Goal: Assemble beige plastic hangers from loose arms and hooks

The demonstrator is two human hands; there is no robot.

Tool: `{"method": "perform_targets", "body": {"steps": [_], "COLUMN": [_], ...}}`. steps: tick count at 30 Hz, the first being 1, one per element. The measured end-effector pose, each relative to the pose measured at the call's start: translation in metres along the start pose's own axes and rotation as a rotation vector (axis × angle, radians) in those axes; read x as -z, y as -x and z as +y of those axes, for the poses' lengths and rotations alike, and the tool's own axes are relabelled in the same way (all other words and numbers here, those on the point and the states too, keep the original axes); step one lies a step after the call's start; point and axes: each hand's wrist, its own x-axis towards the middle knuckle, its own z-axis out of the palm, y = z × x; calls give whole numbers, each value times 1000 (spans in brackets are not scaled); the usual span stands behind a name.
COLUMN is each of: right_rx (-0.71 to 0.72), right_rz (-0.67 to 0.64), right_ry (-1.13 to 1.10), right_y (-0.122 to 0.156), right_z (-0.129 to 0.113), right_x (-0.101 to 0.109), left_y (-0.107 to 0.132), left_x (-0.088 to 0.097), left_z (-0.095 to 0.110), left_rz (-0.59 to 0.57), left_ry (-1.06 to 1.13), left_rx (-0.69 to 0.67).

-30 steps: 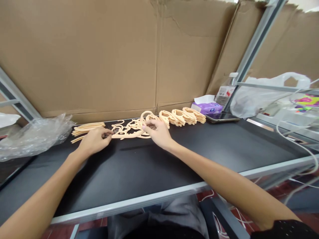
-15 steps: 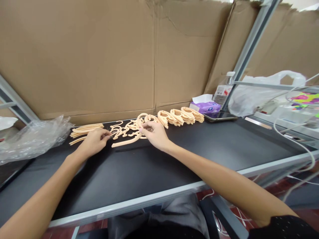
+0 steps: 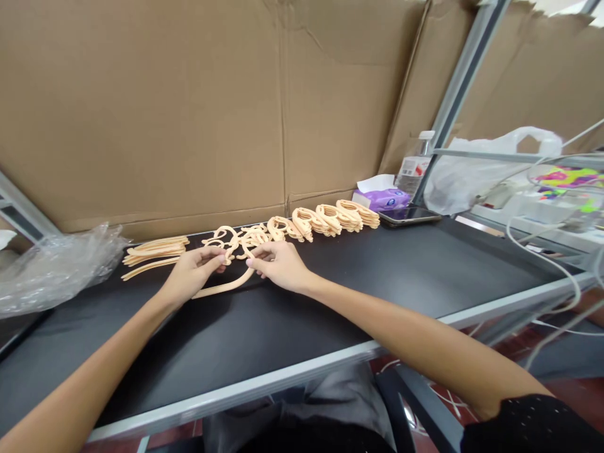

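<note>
Pulling one peach plastic hanger [image 3: 225,287] clear of the loose pile [image 3: 248,237] now, down toward frame centre. Singled out, with left hand [image 3: 191,274] and right hand [image 3: 279,265] both pinching it, fingers closed.

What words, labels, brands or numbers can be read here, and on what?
Nothing can be read outright.
On the bottle label: red and white print, too blurred.
On the purple tissue pack: blue oval logo, too small.
On the colourful packet: blurred.
On the peach hanger piece between left hand and right hand: no marking visible.
</note>
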Motion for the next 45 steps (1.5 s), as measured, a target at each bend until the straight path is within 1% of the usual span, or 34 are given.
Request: {"method": "perform_targets", "body": {"steps": [4,8,12,15,18,21,24,26,30,35,38,41,45], "right_rx": [-48,43,105,158,139,104,135,160,108,50,78,105,109], "right_rz": [26,39,-44,-104,-162,-193,-176,-158,-104,-48,-42,-52,-15], "right_ry": [-36,-20,69,150,111,49,81,108,84,5,-84,-151,-177], "right_y": [1,2,1,2,3,5,5,5,4,3,3,2,0], "right_z": [2,3,5,5,4,4,4,5,3,1,1,0,-3], "right_x": [0,3,2,2,2,1,0,0,1,0,0,0,2], "left_y": [4,9,10,9,10,12,15,16,16,17,17,17,17], "left_x": [-5,-6,-10,-11,-11,-11,-12,-13,-17,-23,-22,-21,-19], "left_z": [7,11,12,10,11,14,19,21,21,14,14,18,20], "left_rz": [-51,-138,-178,-173,-157,-175,-203,-201,-161,-139,-187,-235,-241], "left_ry": [101,66,-8,-38,-41,-57,-82,-102,-124,-64,-189,-342,-418], "left_rx": [6,-37,-80,-84,-74,-60,-59,-62,-89,-114,-121,-162,-248]}}
